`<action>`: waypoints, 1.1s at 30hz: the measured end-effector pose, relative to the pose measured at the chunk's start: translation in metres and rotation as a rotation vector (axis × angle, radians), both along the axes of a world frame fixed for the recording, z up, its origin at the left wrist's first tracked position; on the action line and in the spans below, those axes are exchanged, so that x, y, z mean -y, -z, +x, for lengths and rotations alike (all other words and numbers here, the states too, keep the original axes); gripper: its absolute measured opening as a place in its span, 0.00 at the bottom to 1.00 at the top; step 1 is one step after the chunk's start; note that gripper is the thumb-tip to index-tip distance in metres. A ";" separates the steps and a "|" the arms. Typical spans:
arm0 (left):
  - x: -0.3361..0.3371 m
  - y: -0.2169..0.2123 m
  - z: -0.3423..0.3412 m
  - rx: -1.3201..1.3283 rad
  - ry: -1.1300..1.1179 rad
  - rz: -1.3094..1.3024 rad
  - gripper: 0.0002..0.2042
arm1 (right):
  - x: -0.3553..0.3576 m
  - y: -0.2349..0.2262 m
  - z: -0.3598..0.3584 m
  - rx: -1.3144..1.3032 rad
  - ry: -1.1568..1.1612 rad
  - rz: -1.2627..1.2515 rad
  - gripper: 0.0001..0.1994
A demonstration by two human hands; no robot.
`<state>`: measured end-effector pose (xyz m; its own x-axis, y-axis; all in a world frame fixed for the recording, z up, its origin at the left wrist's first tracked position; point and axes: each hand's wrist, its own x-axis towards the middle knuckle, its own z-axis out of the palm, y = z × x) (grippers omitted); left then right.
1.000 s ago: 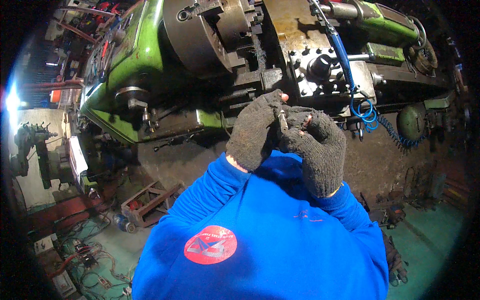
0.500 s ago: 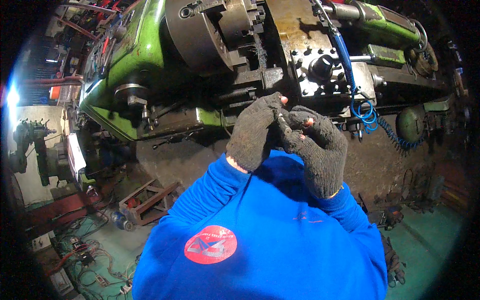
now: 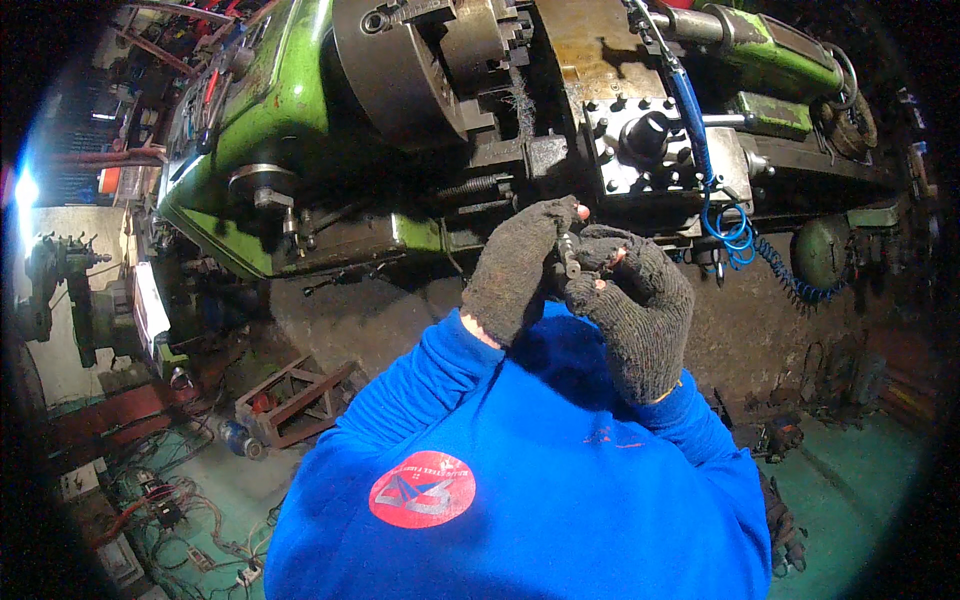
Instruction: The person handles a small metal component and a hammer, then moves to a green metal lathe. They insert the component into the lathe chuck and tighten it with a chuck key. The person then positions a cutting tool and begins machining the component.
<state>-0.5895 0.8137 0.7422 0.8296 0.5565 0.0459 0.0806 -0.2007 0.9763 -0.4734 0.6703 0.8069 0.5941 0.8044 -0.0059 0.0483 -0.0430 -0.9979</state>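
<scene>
Both of my hands wear dark, worn knitted gloves with some fingertips bare, and they meet in front of my chest. My left hand (image 3: 515, 265) pinches a small cylindrical metal part (image 3: 571, 262), which stands roughly upright with its round end toward me. Close against it from the right, my right hand (image 3: 640, 305) is curled, thumb and fingers closing on the part's side. The gloves hide much of the piece. Just beyond my hands is a lathe's tool post block (image 3: 625, 155), studded with bolts.
A large lathe chuck (image 3: 395, 75) and green headstock (image 3: 275, 120) fill the far left side. A blue coiled air hose (image 3: 735, 235) hangs at the right. On the floor at left lie a rusty metal frame (image 3: 295, 400) and tangled cables (image 3: 180, 505).
My left hand has shifted slightly right and toward me. The metal part has tipped more upright, and my right fingers have opened a little around it.
</scene>
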 end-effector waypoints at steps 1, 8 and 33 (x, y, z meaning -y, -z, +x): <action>-0.001 0.002 0.000 0.005 0.011 0.081 0.28 | 0.000 0.001 0.000 -0.009 0.001 0.004 0.13; -0.004 0.001 0.000 0.021 0.023 0.250 0.35 | 0.001 0.002 -0.001 -0.053 0.040 0.004 0.13; -0.001 -0.002 0.003 0.045 0.014 0.079 0.33 | -0.001 0.002 0.008 0.065 -0.097 0.032 0.17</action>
